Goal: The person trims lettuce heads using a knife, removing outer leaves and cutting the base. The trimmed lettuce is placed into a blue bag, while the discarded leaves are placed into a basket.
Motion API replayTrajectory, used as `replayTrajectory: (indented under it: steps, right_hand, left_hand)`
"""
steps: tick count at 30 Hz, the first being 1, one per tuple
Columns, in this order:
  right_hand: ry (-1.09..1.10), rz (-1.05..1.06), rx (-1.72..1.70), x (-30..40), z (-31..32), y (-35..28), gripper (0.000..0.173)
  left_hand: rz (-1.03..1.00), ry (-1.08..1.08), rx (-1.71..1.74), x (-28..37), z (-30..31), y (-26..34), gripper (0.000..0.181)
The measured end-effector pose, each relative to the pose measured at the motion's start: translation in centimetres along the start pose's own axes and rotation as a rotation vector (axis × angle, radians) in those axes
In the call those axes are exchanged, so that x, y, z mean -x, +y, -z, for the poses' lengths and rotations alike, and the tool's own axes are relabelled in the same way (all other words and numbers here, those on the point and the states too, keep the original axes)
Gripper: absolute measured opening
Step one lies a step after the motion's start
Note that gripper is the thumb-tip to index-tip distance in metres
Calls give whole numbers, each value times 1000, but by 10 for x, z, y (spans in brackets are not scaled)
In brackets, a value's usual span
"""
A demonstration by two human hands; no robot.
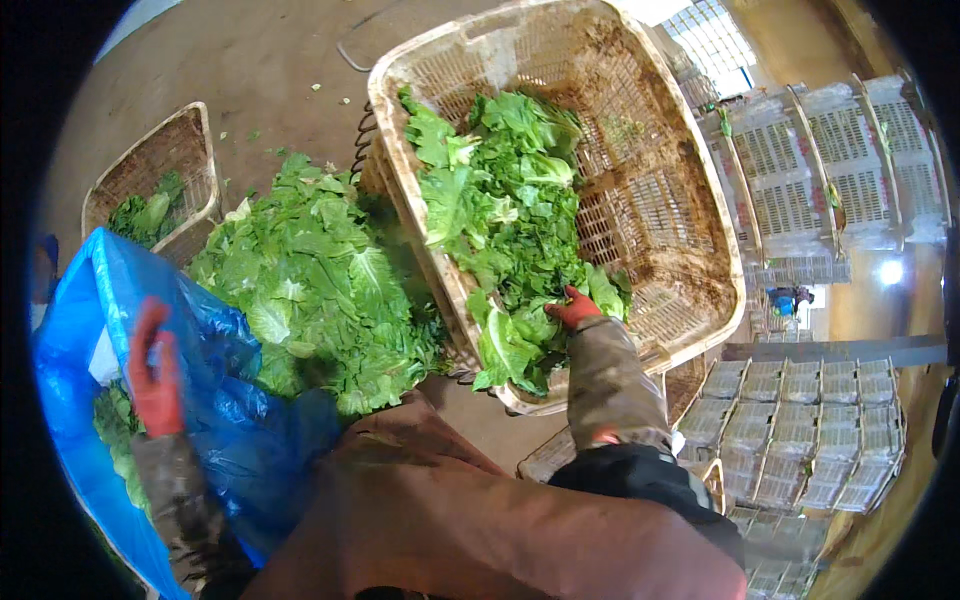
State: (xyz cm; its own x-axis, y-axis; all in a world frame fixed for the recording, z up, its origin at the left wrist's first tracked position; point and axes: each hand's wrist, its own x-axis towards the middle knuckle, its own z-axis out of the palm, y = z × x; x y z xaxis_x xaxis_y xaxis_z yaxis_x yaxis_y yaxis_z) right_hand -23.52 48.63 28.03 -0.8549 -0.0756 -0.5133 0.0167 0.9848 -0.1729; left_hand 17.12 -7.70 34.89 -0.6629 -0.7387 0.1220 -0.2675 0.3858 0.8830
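My left hand [156,382], in a red glove and blurred, is above a blue plastic sheet [67,360] at the left; its fingers are apart and I see nothing in them. Green leaves [112,427] show inside the blue plastic beside it. My right hand [576,309], also red-gloved, reaches into the near side of a large dirty plastic basket [660,202]. It touches the leafy lettuce [517,195] there, and its grip is partly hidden among the leaves. Between the blue plastic and the basket lies a big heap of loose lettuce leaves [322,277].
A smaller basket [206,150] holding some greens stands at the far left. Leaf scraps lie on the brown floor [262,67]. Stacks of pale crates [795,427] rise at the right, and a person [784,301] is in the distance. Coiled metal [365,135] shows beside the large basket.
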Motion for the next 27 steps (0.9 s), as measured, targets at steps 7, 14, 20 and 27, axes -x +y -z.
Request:
replayTrajectory:
  steps: [7, 14, 20, 27]
  right_hand:
    - [106, 745, 270, 129, 131, -170, 65]
    - [-458, 771, -874, 166, 87, -232, 48]
    - [139, 1172, 365, 183, 64, -251, 23]
    - [169, 1056, 438, 165, 47, -262, 17]
  left_hand:
    - [-505, -479, 245, 11, -218, 177, 84]
    - [234, -760, 974, 34, -230, 174, 92]
    - [212, -556, 565, 75, -174, 158, 90]
    - [134, -551, 236, 96, -145, 155, 88]
